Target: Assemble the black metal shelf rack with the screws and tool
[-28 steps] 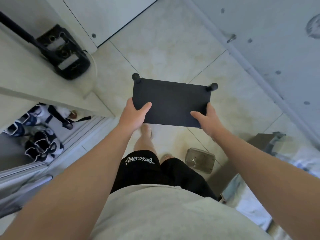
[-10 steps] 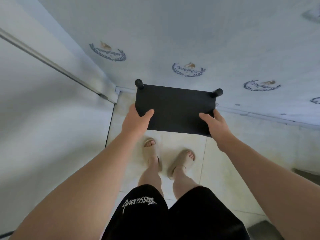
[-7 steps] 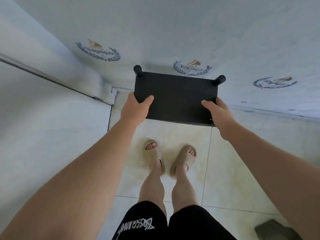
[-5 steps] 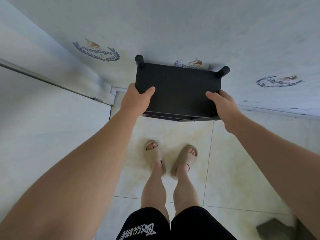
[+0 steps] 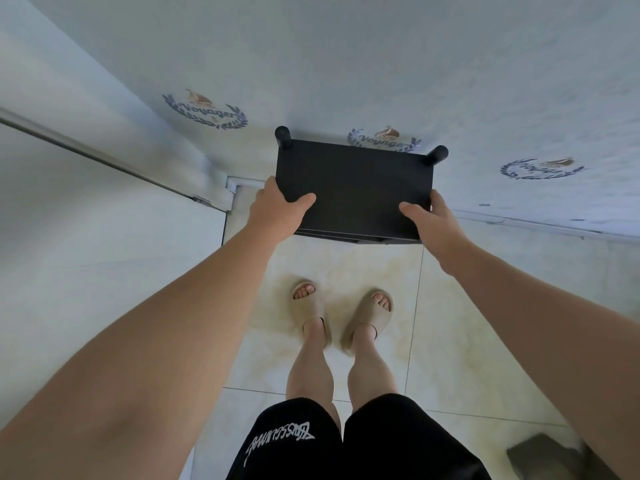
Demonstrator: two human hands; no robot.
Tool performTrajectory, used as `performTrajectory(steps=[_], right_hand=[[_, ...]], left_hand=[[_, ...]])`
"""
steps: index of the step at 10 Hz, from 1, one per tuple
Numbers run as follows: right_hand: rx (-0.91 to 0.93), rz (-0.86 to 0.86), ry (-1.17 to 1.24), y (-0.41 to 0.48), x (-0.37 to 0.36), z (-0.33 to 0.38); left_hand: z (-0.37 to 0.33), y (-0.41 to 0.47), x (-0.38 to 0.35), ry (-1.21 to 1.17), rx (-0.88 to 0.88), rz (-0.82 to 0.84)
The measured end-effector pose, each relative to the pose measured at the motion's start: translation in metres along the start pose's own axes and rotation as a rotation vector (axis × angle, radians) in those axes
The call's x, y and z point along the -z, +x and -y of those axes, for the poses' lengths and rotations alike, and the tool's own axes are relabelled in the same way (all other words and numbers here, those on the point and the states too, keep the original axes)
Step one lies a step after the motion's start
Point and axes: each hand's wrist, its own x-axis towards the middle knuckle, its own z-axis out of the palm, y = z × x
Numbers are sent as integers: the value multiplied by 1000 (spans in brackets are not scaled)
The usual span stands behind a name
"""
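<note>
The left hand point(image 5: 277, 211) and right hand point(image 5: 433, 221) each gripped a near corner of the black rack point(image 5: 356, 181), held above the floor tiles point(image 5: 346, 268) by the far wall point(image 5: 346, 64), which its posts point(image 5: 283, 136) might have scraped if pushed forward carelessly.

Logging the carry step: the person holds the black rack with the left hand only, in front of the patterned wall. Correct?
Not only the left. The head view shows the left hand and the right hand each holding a near corner of the rack, in front of the patterned wall.
</note>
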Motion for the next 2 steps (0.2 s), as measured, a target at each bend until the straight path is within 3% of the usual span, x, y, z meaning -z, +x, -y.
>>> performTrajectory(steps=[1, 2], right_hand=[[64, 4, -273, -19, 0, 4], [181, -38, -557, -49, -1, 13]], left_hand=[[-10, -22, 7, 289, -96, -82], [-21, -52, 10, 417, -252, -135]])
